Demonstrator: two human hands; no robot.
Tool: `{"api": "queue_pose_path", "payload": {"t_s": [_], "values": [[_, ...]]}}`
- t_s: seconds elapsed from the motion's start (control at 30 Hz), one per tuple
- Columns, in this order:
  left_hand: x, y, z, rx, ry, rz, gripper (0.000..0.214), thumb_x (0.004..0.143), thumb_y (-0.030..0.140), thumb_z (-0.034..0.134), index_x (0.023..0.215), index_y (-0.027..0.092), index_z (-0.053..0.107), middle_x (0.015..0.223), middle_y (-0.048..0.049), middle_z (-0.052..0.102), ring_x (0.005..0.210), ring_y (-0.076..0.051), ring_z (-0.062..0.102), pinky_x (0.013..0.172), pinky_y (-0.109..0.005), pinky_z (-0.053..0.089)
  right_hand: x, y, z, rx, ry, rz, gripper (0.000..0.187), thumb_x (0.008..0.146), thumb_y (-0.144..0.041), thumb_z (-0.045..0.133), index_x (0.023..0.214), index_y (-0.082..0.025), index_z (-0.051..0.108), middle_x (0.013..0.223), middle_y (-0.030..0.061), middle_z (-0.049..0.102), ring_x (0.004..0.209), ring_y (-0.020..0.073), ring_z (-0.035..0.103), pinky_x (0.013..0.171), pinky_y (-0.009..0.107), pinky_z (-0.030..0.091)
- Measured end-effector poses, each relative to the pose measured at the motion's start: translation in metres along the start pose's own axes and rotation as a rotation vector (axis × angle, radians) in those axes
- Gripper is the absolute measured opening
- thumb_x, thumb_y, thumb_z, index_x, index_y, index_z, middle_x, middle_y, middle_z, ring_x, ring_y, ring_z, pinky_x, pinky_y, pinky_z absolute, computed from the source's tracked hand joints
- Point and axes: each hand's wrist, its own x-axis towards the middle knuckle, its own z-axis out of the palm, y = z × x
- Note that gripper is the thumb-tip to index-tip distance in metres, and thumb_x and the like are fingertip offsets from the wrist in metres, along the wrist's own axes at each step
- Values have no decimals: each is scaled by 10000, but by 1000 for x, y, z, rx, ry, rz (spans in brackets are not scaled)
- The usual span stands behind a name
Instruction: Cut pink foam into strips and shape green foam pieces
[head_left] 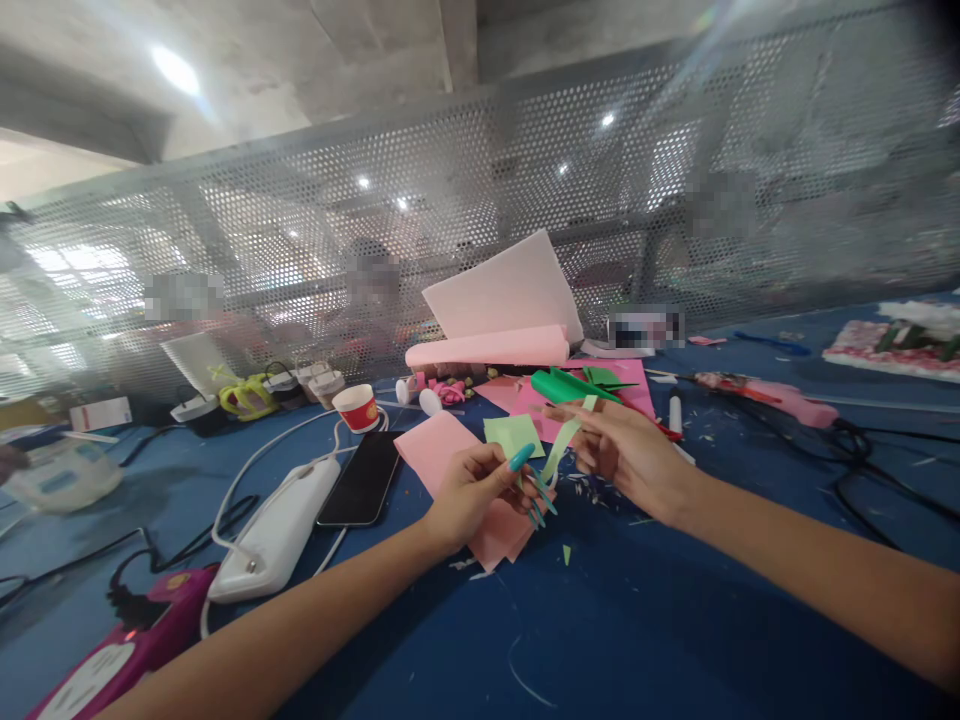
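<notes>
Your left hand (480, 490) and right hand (622, 450) are both pinched shut on the pale green paper strip (561, 445), which is up in the air between them. The right has the top end, the left the bottom end by those teal nails.

Stuff around them: a light green paper square (514, 435) sits just past your left fingertips, and a pink paper sheet (442, 450) lies right under that hand. Out to the left of your left hand there's a black phone (360, 480), then a white charger block (277, 535) with its cords, and a red paper cup (358, 407) further back. Beyond your right hand are a rolled green paper (570, 385) and a white marker (675, 410); black cables (862, 450) trail off to its right. Nothing sits between the two hands except the strip.

The blue table (637, 620) is littered with little paper scraps. Behind it all runs a perforated metal screen (750, 200), under a bare concrete ceiling.
</notes>
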Motion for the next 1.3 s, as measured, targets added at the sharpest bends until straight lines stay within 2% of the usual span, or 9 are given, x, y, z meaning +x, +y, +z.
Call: {"api": "queue_pose_path", "payload": {"t_s": [0.13, 0.33, 0.43, 0.53, 0.63, 0.83, 0.97, 1.03, 1.3], "values": [[0, -1, -2, -15, -4, -4, 327, 719, 439, 675, 715, 124, 587, 626, -32, 661, 504, -101, 615, 539, -233, 508, -3, -4, 3, 127, -130, 124, 140, 772, -269, 658, 883, -187, 631, 893, 24, 656, 622, 73, 536, 633, 216, 497], [0, -1, -1, -37, -73, -28, 319, 720, 430, 680, 716, 121, 597, 613, -28, 660, 506, -98, 618, 530, -219, 507, -5, -11, 1, 166, -223, 172, 127, 834, -297, 590, 890, -192, 635, 693, -37, 555, 392, 17, 276, 399, 169, 352], [1, 0, 0, -44, -98, -41, 320, 721, 427, 679, 701, 118, 596, 614, -32, 662, 502, -96, 616, 524, -213, 504, -4, -13, 1, 175, -183, 171, 154, 836, -314, 581, 877, -177, 638, 625, -36, 481, 450, 44, 376, 411, 169, 381], [2, -1, 0, -51, -90, -34, 332, 716, 431, 681, 688, 116, 578, 613, -30, 658, 492, -94, 609, 519, -215, 505, -1, -13, 1, 152, -130, 152, 123, 761, -240, 666, 855, -163, 653, 717, -3, 557, 620, 75, 539, 625, 193, 508], [2, -3, -1, -70, -90, -25, 334, 717, 428, 682, 701, 112, 576, 605, -24, 653, 493, -93, 607, 516, -210, 503, 2, -10, -1, 107, -137, 91, 153, 665, -187, 749, 792, -173, 666, 790, 11, 610, 715, 104, 596, 741, 224, 528], [3, -4, -2, -83, -96, -39, 331, 710, 427, 688, 694, 114, 584, 612, -26, 659, 496, -97, 613, 513, -212, 502, 9, -3, -11, -118, -69, -41, 190, 647, -356, 764, 677, -186, 684, 574, -24, 548, 485, 81, 485, 491, 242, 481], [3, -3, -2, -102, -99, -32, 307, 722, 402, 687, 709, 109, 599, 643, -35, 672, 508, -97, 622, 510, -204, 499, 11, -3, -13, -148, -23, -165, 262, 677, -427, 730, 607, -191, 641, 742, 24, 645, 750, 143, 599, 738, 294, 501], [3, -3, -1, -104, -84, -31, 307, 717, 402, 692, 721, 108, 604, 647, -34, 671, 508, -97, 623, 508, -204, 498, 11, -4, -12, -83, -42, -146, 322, 689, -472, 706, 578, -187, 605, 701, 20, 642, 754, 155, 617, 775, 321, 498], [6, -8, -5, -66, -9, -26, 342, 700, 429, 698, 715, 103, 597, 628, -33, 653, 471, -86, 588, 466, -199, 472, 16, -9, -20, 89, 115, -49, 284, 763, -431, 657, 665, -170, 600, 503, -38, 552, 457, 96, 552, 523, 253, 519]]}}
